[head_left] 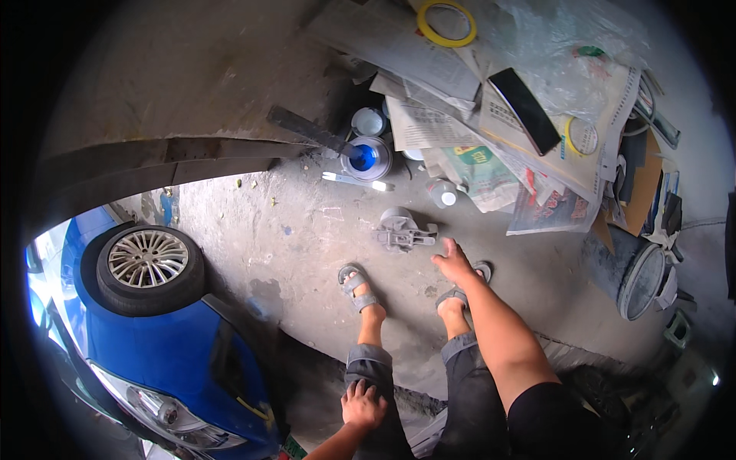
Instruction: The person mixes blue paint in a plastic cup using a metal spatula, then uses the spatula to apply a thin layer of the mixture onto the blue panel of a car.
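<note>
Two hands show: the left hand (363,404) and the right hand (454,263). There are two grey sandals (356,285), one on each foot. Two rings of yellow tape (446,22) lie among the papers, along with one black phone (525,110). One open can of blue paint (366,158), one small white-capped bottle (443,192), one grey spray gun (402,230), one blue car (165,349) and one car wheel (147,264) are in view.

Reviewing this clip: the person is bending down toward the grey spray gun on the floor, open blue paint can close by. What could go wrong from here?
The right hand reaches low toward the grey spray gun while the left hand rests on the knee; a stumble forward seems possible. The open can of blue paint, with a stick in it, stands just beyond and might get knocked. Loose newspapers nearby could slip underfoot.
</note>
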A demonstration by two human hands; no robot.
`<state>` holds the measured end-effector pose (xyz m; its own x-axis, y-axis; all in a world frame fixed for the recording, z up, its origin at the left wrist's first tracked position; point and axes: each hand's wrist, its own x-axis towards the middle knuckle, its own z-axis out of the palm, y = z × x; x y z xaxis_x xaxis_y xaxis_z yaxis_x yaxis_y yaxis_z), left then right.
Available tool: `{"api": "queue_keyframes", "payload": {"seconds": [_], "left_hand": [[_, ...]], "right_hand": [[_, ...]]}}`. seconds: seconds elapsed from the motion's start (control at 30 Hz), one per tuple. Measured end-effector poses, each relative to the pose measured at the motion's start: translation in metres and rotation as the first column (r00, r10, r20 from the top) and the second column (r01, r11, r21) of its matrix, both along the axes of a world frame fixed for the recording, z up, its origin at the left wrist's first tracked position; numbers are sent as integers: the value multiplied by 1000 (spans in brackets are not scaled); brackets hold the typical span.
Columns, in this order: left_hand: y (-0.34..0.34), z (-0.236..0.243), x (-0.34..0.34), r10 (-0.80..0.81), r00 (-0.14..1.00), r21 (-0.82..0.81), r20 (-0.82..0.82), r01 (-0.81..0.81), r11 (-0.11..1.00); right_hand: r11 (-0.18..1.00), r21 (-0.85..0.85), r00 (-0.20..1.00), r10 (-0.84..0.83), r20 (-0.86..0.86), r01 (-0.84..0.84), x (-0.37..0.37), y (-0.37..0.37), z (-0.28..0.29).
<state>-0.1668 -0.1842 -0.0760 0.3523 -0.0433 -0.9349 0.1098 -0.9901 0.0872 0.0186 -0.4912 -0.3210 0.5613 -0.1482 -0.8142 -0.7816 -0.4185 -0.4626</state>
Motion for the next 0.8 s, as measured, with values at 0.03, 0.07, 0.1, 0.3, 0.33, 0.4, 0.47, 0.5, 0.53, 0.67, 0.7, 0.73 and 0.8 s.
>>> {"api": "queue_keyframes", "payload": {"seconds": [0.03, 0.07, 0.1, 0.3, 0.33, 0.4, 0.47, 0.5, 0.53, 0.67, 0.7, 0.73, 0.8], "left_hand": [[5, 1, -4, 23, 1000, -12, 14, -22, 1000], [9, 1, -6, 33, 999, -16, 19, -32, 999], [12, 0, -5, 39, 999, -23, 24, -38, 999], [29, -8, -18, 43, 993, -54, 114, -37, 998], [32, -12, -20, 65, 994, -86, 90, -57, 995], [39, -30, -16, 96, 995, -165, 41, -88, 982], [46, -64, -5, 294, 949, -298, 109, -251, 921], [47, -88, 12, 286, 953, -236, 99, -257, 937], [50, -116, 30, 436, 865, -356, 248, -337, 871], [25, -190, 186, 826, 535, -473, 177, -689, 548], [22, -206, 217, 868, 476, -537, 139, -700, 470], [15, -215, 250, 862, 497, -598, 102, -661, 452], [2, -229, 299, 792, 583, -633, 182, -547, 548]], "right_hand": [[994, -64, 996, 84, -2, -84, 10, 6, -8], [980, -104, 986, 168, -22, -169, 19, 13, -16], [958, -144, 968, 245, -45, -249, 24, 16, -30], [875, -124, 863, 421, -280, -468, 62, 19, -67], [852, -107, 840, 472, -267, -512, 67, 18, -62], [782, -103, 780, 583, -226, -614, 71, 11, -57], [781, -25, 772, 612, -170, -625, 67, 25, -41], [774, 12, 765, 628, -142, -633, 64, 35, -26], [823, 57, 816, 568, -104, -566, 64, 44, -8], [899, 29, 887, 436, -153, -437, 27, 31, 33], [907, 48, 896, 421, -139, -419, 17, 24, 48], [913, 1, 910, 406, -84, -408, -6, 10, 49], [955, -4, 943, 291, -158, -296, -32, -8, 86]]}}
